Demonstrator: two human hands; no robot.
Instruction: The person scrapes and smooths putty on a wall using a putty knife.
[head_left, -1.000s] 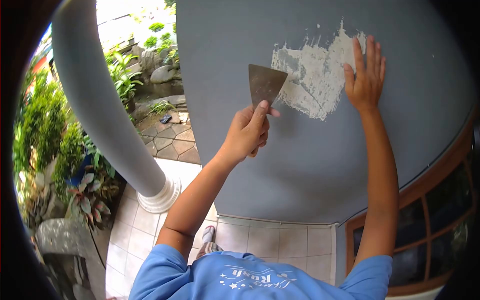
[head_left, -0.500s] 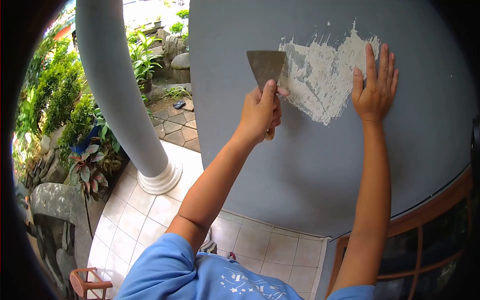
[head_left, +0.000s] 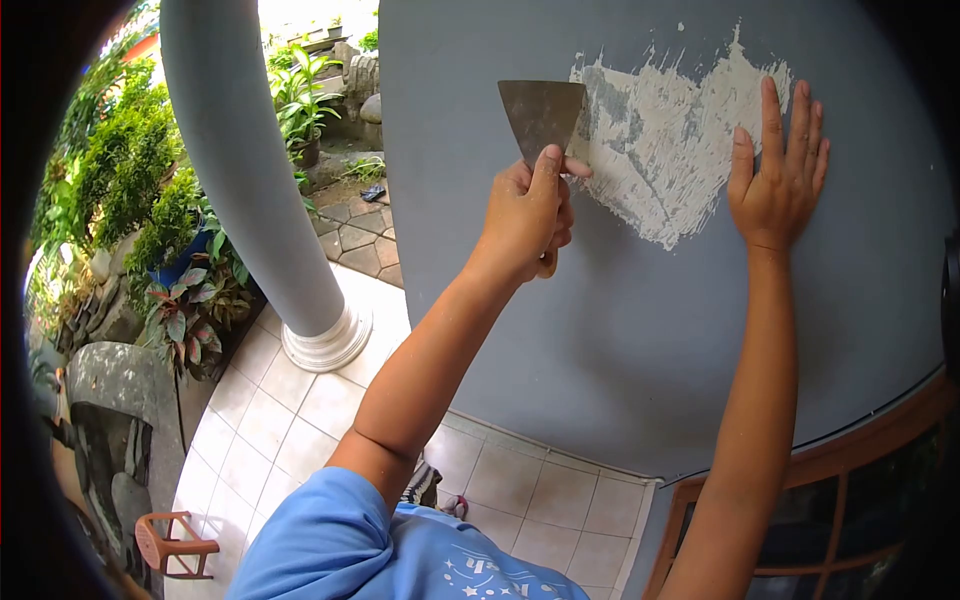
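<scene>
My left hand [head_left: 527, 215] is wrapped around the handle of a putty knife [head_left: 543, 112], thumb up along the base of its blade. The wide metal blade points upward, its right corner overlapping the left edge of a rough whitish patch of filler [head_left: 680, 150] on the grey wall [head_left: 480, 340]. Most of the handle is hidden in my fist; only its lower end shows below. Over at the patch's right edge, my right hand [head_left: 776, 190] lies flat against the wall with fingers spread, holding nothing.
A round grey column [head_left: 235, 170] on a white base stands left. Beyond it are garden plants [head_left: 130, 150] and stones. A small brown plastic stool [head_left: 175, 545] sits on the tiled floor [head_left: 325, 410]. A wood-framed window [head_left: 830, 530] is at lower right.
The view has shifted slightly, so the patch and my right hand appear further right and the blade a little higher. Both hands keep the same hold and pose.
</scene>
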